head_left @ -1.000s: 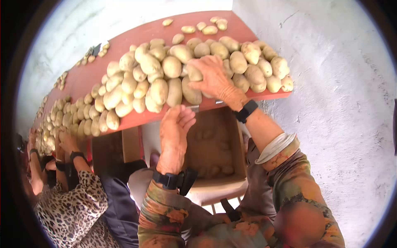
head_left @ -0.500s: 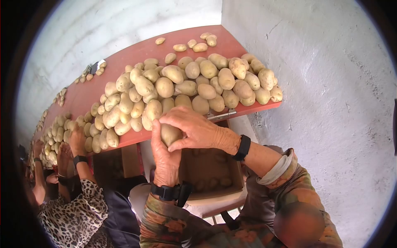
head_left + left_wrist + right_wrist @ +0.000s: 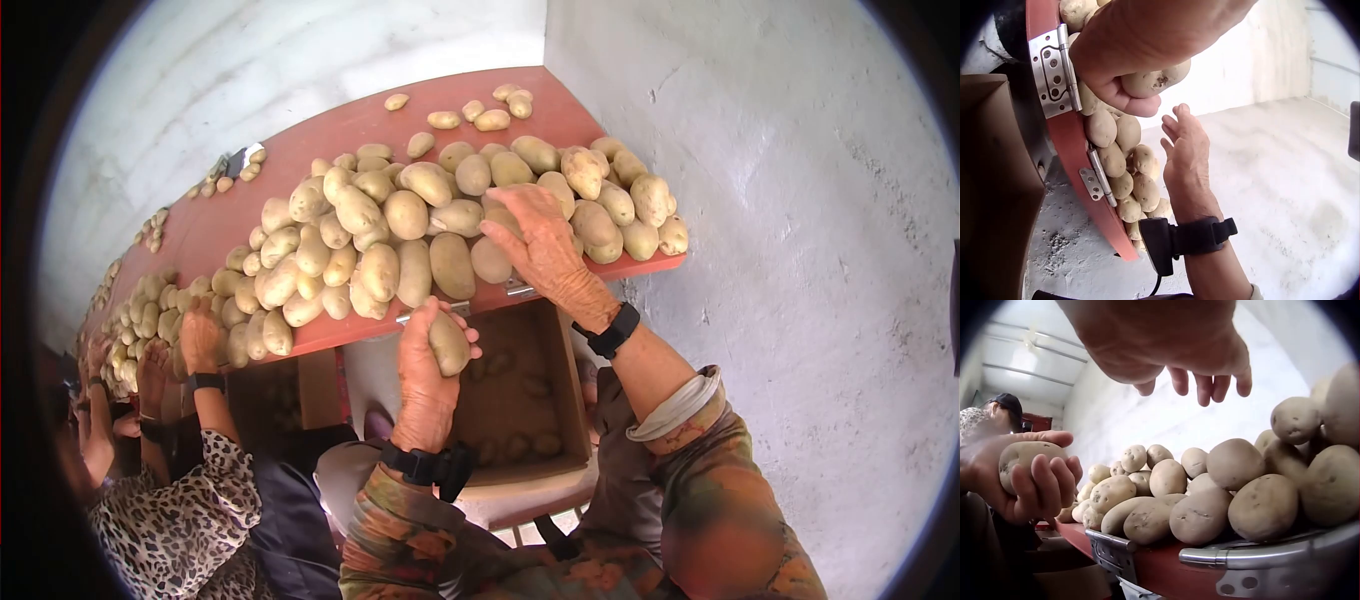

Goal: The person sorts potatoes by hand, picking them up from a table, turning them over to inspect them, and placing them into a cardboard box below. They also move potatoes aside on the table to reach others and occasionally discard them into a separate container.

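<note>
My left hand (image 3: 420, 400) holds a potato (image 3: 449, 345) just in front of the table's edge, with the fingers wrapped round it. The right wrist view shows that potato (image 3: 1025, 456) resting in the palm, and a dark blemish shows on it in the left wrist view. My right hand (image 3: 548, 250) reaches over the near side of a long heap of potatoes (image 3: 405, 215). Its fingers (image 3: 1204, 387) are spread loosely above the heap in the right wrist view, with nothing in them.
The heap lies along the front of a red table (image 3: 350, 125), with several loose potatoes behind. Metal hinges (image 3: 1054, 75) sit on the front edge. Below is a cardboard box (image 3: 525, 474) with potatoes inside. A wall (image 3: 780, 200) stands right. Another person's hand (image 3: 203, 340) works at left.
The right hand took a potato from the heap and brought it to the left hand, which now holds it alone. My right hand has moved back over the heap.
</note>
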`<state>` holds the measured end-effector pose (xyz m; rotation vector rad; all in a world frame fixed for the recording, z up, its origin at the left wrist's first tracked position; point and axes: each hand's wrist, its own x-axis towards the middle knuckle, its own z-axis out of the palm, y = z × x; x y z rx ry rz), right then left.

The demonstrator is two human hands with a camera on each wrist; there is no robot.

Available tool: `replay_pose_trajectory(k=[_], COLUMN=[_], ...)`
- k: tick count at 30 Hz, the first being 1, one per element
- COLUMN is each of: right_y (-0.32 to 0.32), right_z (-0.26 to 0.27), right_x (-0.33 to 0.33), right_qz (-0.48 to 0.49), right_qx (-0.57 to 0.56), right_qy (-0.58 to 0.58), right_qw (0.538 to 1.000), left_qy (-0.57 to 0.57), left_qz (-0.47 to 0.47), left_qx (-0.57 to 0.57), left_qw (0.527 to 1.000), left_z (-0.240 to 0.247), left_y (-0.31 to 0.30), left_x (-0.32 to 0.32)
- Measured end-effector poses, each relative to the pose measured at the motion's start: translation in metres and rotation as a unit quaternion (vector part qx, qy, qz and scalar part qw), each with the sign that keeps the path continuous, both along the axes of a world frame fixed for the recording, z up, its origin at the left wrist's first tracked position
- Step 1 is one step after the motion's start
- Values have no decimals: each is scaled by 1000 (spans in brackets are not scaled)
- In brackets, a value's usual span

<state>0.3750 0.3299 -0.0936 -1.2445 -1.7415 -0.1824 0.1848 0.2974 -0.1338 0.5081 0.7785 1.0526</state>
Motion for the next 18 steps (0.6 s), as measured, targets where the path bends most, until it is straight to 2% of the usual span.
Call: replay_pose_trajectory(k=[3,5,18], right_y=[3,6,22], right_z=[-4,-9,-30], right_x=[3,4,6], right_qz=[-30,-78,-123], right_qx=[-6,2,-42], right_qy=[-34,-101,-189], right_qw=[999,992,973], left_qy=[15,19,89], left_qz=[-11,-14,-5], left_qx=[0,4,-11], left_qw=[1000,1000,996], left_z=[-2,-3,-13], left_y=[-1,-2,-3], left_x=[0,0,0])
